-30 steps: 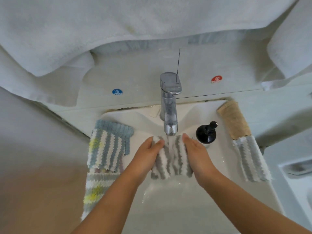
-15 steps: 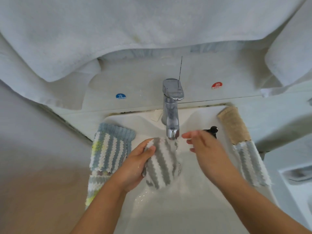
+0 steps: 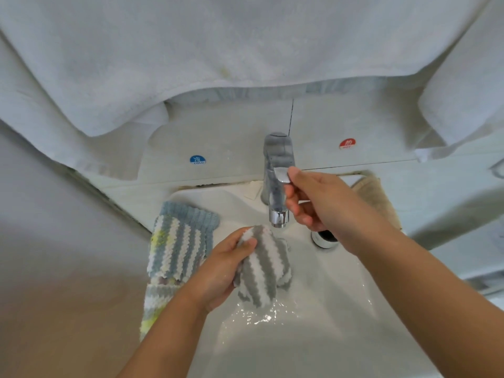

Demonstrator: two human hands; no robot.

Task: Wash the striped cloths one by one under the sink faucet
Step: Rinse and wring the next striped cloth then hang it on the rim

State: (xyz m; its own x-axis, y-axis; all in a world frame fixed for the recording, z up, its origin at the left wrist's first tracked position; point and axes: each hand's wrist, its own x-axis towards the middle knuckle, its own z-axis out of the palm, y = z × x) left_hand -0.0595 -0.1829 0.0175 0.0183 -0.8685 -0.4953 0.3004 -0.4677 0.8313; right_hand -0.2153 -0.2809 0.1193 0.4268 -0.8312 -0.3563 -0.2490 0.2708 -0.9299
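- A second ago both my hands were kneading the grey-and-white striped cloth (image 3: 261, 266) under the stream; now my right hand (image 3: 324, 203) has let go and gone up to the faucet handle (image 3: 281, 174).
- My thumb sits on top of the lever's tip and my fingers curl beneath it, so I am pinching it. I judge this means I am shutting off or adjusting the water, and this cloth's rinse is about over.
- My left hand (image 3: 223, 271) now carries the cloth alone, fingers wrapped round its bunched upper part, thumb pressed on the front. The cloth hangs just below the spout (image 3: 278, 219), over the sink basin (image 3: 313, 323), where water glistens.
- I cannot tell whether water is running.
- The blue striped cloth (image 3: 181, 241) lies draped over the basin's left rim, with another cloth under it. These look like the ones waiting.
- A beige cloth (image 3: 376, 195) shows behind my right wrist, mostly hidden.
- The drain (image 3: 324, 238) peeks out beneath my right hand.
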